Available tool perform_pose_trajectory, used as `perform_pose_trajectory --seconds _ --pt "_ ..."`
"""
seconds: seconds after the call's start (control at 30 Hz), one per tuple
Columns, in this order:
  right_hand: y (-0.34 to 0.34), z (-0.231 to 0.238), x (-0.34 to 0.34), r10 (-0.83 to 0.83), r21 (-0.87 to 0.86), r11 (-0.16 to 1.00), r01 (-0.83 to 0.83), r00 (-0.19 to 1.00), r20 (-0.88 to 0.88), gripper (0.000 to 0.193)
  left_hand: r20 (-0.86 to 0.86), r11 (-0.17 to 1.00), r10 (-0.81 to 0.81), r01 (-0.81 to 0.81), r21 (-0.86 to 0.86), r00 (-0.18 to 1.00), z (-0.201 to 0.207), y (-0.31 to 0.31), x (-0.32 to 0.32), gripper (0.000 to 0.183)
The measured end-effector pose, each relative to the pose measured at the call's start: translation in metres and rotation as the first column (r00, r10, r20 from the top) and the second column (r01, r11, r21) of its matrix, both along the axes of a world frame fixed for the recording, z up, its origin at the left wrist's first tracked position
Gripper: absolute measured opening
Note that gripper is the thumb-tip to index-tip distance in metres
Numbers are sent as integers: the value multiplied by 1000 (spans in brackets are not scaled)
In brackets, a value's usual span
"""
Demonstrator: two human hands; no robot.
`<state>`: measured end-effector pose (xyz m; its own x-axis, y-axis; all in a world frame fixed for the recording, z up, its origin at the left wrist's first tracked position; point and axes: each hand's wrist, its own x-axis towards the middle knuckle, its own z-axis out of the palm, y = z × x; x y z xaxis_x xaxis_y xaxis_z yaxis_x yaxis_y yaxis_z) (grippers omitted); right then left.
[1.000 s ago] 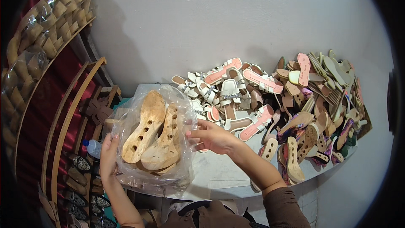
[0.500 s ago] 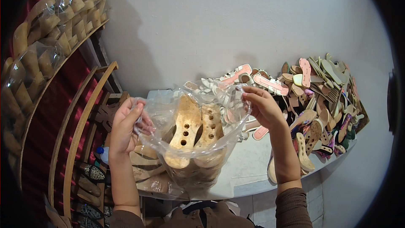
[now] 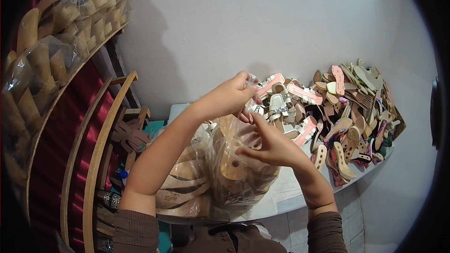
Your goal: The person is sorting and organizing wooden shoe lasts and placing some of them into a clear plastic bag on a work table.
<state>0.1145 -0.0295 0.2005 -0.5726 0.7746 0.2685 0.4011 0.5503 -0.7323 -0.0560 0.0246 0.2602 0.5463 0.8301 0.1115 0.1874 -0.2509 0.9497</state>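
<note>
A clear plastic bag (image 3: pixel 246 189) full of pale wooden shoe soles stands on the white table, just in front of me. Through the plastic, one wooden sole (image 3: pixel 229 172) shows a round dark hole. My left hand (image 3: pixel 229 94) reaches across above the bag, its fingers closed on the gathered plastic of the bag's mouth. Beside the neck of the bag is my right hand (image 3: pixel 274 145), its thumb and forefinger spread apart against the plastic; its other fingers are mostly hidden. Left of this bag lies a stack of curved wooden pieces (image 3: pixel 183 182), partly under clear plastic.
White sandals (image 3: pixel 279 105) lie behind the bag. A large heap of soles and wedge shoes (image 3: pixel 354 126) covers the table's right end. At the left stand wooden racks (image 3: pixel 105 145) and a high shelf with bagged wooden pieces (image 3: pixel 79 18). A wall (image 3: pixel 262 23) rises behind.
The bag's mouth, held wide between both hands before, is now gathered together. My left hand has swung right across the bag; my right hand has moved lower and to the left.
</note>
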Motion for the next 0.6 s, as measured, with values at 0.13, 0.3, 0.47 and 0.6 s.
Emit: perform_pose_trajectory --seconds 0.13,0.3,0.47,0.6 --pt "-9 -9 9 -124 -1 992 124 992 -13 33 -189 992 -125 126 -6 974 -13 35 -33 45" --pt "-44 -4 -8 -163 247 961 128 978 130 50 -197 948 314 -299 105 929 -106 94 -80 60" --pt "-62 -14 -16 -223 503 864 -11 888 402 50 35 964 110 -98 -247 993 -158 104 -35 57" --pt "-56 -33 -16 -222 638 761 -114 880 421 38 275 912 130 -6 -410 953 -171 114 -26 41"
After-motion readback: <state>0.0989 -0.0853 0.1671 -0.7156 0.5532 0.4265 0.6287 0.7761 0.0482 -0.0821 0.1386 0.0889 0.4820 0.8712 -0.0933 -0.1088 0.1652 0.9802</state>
